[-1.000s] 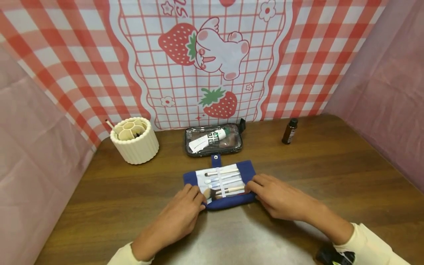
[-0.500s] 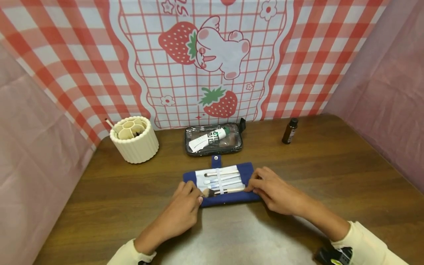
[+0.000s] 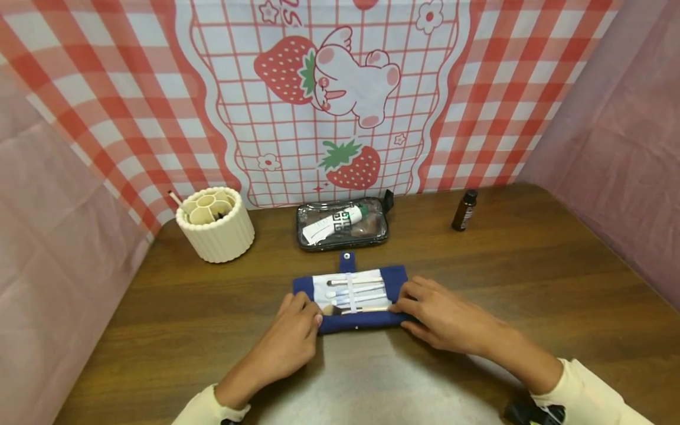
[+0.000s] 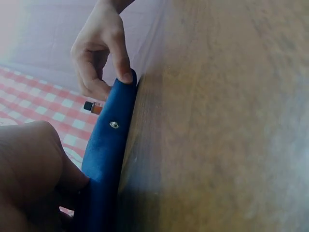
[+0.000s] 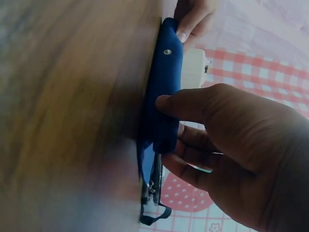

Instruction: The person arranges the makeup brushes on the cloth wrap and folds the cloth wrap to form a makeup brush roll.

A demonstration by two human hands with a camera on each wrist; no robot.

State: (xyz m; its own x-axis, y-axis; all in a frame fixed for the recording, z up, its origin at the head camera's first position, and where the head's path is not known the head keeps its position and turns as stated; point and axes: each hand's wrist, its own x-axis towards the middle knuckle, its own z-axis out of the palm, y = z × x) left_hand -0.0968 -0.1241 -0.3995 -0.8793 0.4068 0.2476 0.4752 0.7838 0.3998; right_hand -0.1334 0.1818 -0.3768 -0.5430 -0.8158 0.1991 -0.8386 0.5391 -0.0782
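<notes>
A blue fabric brush roll [image 3: 366, 322] lies partly rolled on the wooden table, its near edge turned up into a tube with a metal snap [image 5: 167, 51] on the outside. On the white lining, several makeup brushes [image 3: 366, 287] sit under a white elastic band [image 3: 350, 293]. My left hand [image 3: 291, 339] grips the left end of the tube. At the right end my right hand [image 3: 443, 319] pinches it, thumb on the outer face and fingers behind, as the right wrist view shows. A strap with a snap [image 3: 347, 260] sticks out from the far edge.
Behind the roll lies a clear pouch [image 3: 344, 224] with a white tube inside. A cream ribbed holder [image 3: 218, 233] with divided compartments stands back left. Back right is a small dark bottle [image 3: 464, 211]. Checked cloth hangs behind the table.
The near edge has been turned further over, covering the nearest brushes, and its snap has come into view. Both hands stay at the two ends, with the right fingers shifted slightly.
</notes>
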